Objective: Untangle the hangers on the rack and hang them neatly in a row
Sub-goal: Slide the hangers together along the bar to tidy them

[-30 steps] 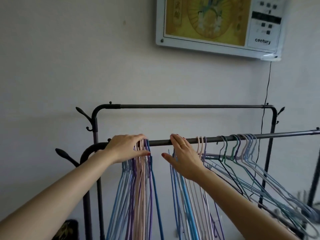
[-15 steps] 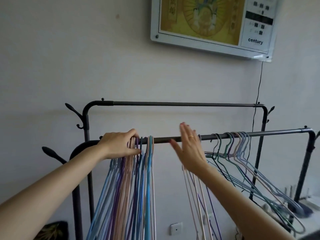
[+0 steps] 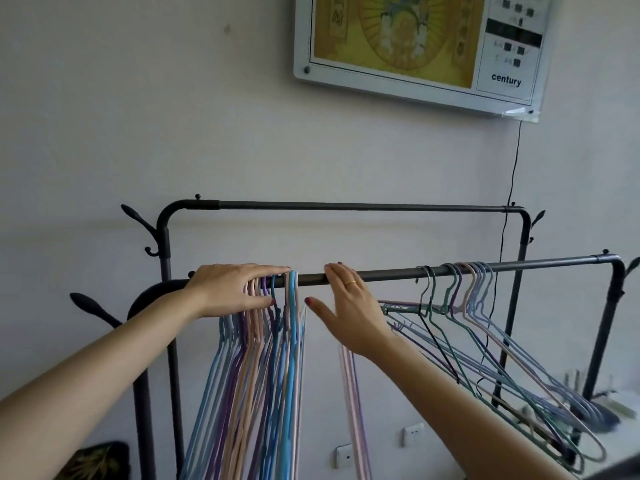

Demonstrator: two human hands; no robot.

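A home room — clothes rack (image 3: 346,205), framed wall calendar (image 3: 415,46), wall sockets (image 3: 414,434).

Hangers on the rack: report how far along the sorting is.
Done: a tight bunch of hangers hangs straight at the left end of the front rail, under the left hand. In hand: the right hand rests on the rail at a few pink hangers. Left: the splayed, crossed hangers at the right end.

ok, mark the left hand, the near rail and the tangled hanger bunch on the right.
left hand (image 3: 230,291), head view, back of the hand.
near rail (image 3: 391,274), head view, bare stretch of bar.
tangled hanger bunch (image 3: 465,299), head view, the necks below the hooks.
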